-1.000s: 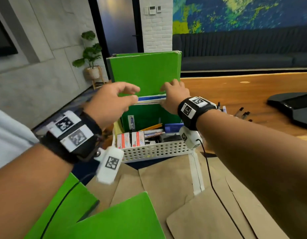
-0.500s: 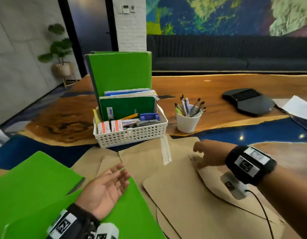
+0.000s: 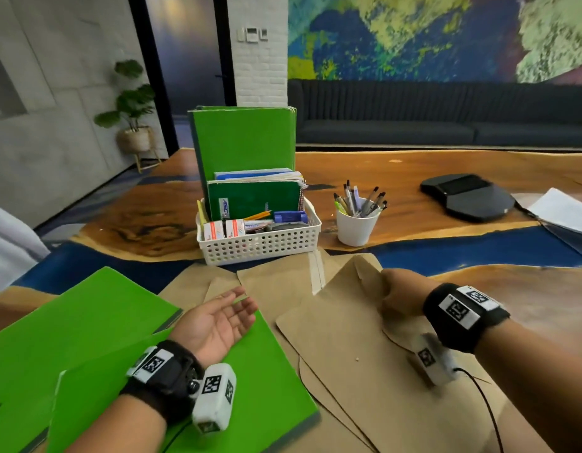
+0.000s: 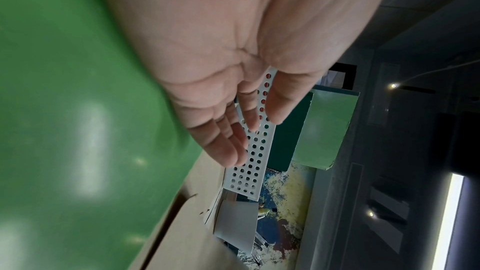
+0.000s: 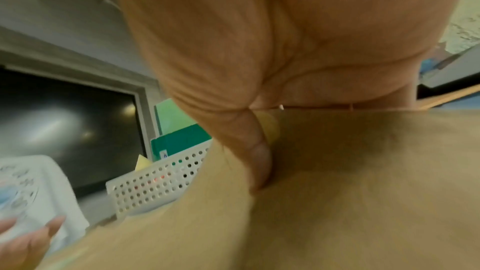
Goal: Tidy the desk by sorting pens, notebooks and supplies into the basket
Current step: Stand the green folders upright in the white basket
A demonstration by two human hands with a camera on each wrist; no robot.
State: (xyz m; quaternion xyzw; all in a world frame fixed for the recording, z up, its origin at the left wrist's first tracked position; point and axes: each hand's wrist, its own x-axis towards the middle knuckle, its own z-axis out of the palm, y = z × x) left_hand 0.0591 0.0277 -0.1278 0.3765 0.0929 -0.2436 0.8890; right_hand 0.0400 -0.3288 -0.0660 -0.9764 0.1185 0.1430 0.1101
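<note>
A white perforated basket (image 3: 260, 246) stands mid-desk and holds upright green folders (image 3: 243, 142), notebooks (image 3: 255, 197), small boxes and a blue stapler. My left hand (image 3: 224, 317) lies palm up with straight fingers over one of two green folders (image 3: 250, 387) at the near left, holding nothing; the left wrist view shows the same open palm (image 4: 233, 130) with the basket (image 4: 255, 151) behind it. My right hand (image 3: 395, 294) pinches the raised edge of a brown envelope (image 3: 342, 338). In the right wrist view its thumb (image 5: 257, 157) presses on the envelope (image 5: 337, 192).
A white cup of pens (image 3: 356, 225) stands right of the basket. Further right lie a black device (image 3: 469, 196) and white papers (image 3: 561, 210). Several brown envelopes overlap across the near desk. A second green folder (image 3: 86, 322) lies at the near left edge.
Both hands left the notebooks in the basket and came back toward me. The left turned palm up over the green folder; the right took the envelope's edge, which now lifts slightly.
</note>
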